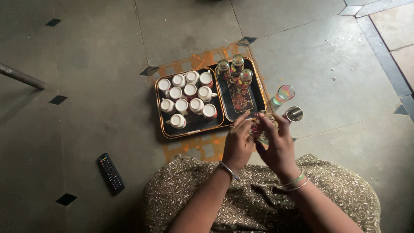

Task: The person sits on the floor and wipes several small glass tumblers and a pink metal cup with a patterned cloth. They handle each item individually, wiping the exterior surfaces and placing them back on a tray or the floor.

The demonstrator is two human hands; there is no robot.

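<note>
1. Remote control (111,173), black, flat on the stone floor (86,56) at far left, well apart from everything else.
2. Left tray (163,127), dark with a thin orange rim. Holds ten small white cups (186,99), handled, some with red pattern on the side; most sit mouth down, packed close in rough rows. The front cup lies nearest the tray's near edge.
3. Right tray (259,96), same make, edge to edge with the first. Three patterned glasses (235,69) stand clustered at its far end; the near half shows only the printed floral base.
4. Left hand (238,142), just in front of the trays' near edge. Fingers curled in, gripping a small patterned glass (261,124) from its left side.
5. Right hand (278,144), fingers bent over the same glass from the right and top. The glass is mostly hidden between both hands; whether anything is in it I cannot tell.
6. Clear tumbler (284,93) with coloured bands, upright on the floor beside the right tray.
7. Small steel cup (295,114), just near the tumbler, upright, on the floor.
</note>
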